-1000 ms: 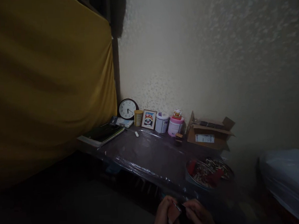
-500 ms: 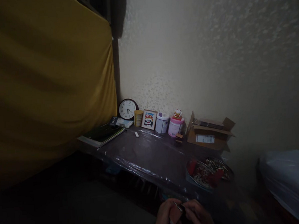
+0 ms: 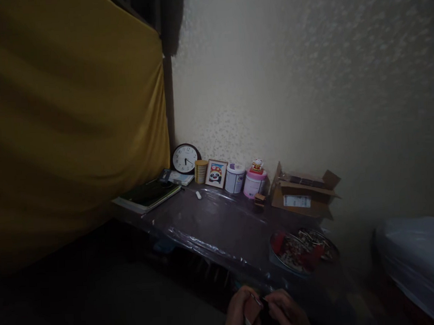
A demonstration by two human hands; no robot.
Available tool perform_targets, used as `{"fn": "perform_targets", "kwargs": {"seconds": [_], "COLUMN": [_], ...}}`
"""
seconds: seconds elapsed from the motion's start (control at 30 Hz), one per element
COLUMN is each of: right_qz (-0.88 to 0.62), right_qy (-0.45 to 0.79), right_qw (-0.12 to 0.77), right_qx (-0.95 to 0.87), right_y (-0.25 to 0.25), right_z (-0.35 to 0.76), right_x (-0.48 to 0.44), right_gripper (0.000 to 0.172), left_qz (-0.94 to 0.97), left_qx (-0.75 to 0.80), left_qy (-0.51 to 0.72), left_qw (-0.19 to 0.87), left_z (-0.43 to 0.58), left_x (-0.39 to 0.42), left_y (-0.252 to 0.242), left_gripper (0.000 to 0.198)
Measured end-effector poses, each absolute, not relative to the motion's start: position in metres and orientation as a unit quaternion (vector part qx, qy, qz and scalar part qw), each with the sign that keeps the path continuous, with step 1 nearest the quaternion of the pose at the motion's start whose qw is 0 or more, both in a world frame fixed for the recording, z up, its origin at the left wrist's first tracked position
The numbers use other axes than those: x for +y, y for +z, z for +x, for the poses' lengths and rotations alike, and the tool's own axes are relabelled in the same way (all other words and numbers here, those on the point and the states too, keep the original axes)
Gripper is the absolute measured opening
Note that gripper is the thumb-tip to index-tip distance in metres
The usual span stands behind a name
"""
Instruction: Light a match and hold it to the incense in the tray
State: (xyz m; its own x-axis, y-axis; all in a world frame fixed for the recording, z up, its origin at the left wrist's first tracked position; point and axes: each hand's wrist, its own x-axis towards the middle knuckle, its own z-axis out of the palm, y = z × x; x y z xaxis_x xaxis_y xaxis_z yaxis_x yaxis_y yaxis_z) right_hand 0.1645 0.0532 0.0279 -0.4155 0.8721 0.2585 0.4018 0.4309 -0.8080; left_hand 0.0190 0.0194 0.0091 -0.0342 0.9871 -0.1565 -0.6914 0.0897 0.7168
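Observation:
At the bottom edge of the dim head view, my left hand [image 3: 237, 312] and my right hand [image 3: 288, 311] meet around a small reddish-brown box [image 3: 252, 309]. The left hand grips the box from the left. My right hand's fingers pinch at its right end, where a dark part shows. What the right fingers hold is too dark to make out. Just beyond the hands, a round tray [image 3: 303, 252] full of small sticks and red pieces sits on the low table [image 3: 220, 225].
Along the wall at the table's back stand a clock [image 3: 185, 158], a yellow tin, a panda picture [image 3: 215, 173], a white tub, a pink tub [image 3: 254, 183] and an open cardboard box [image 3: 304, 194]. Books [image 3: 148, 195] lie at the left. A yellow cloth [image 3: 69, 121] hangs left; a plastic bag [image 3: 416, 258] lies right.
Both hands stay together on the small box, shifting only slightly. The view has barely moved.

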Motion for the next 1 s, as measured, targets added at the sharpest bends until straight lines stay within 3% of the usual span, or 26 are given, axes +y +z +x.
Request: {"fn": "perform_targets", "kwargs": {"seconds": [0.3,1.0], "right_qz": [-0.391,-0.393], "right_qy": [0.305,0.256], "right_qw": [0.357,0.364], "right_qx": [-0.792,-0.805], "right_y": [0.029,0.022], "right_z": [0.165,0.163], "right_x": [0.052,0.049], "right_gripper": [0.030,0.028], "left_qz": [0.224,0.248], "left_qx": [0.372,0.430], "left_qy": [0.653,0.684], "left_qw": [0.620,0.534], "left_z": [0.016,0.010], "left_x": [0.025,0.028], "left_y": [0.006,0.001], "left_gripper": [0.040,0.029]}}
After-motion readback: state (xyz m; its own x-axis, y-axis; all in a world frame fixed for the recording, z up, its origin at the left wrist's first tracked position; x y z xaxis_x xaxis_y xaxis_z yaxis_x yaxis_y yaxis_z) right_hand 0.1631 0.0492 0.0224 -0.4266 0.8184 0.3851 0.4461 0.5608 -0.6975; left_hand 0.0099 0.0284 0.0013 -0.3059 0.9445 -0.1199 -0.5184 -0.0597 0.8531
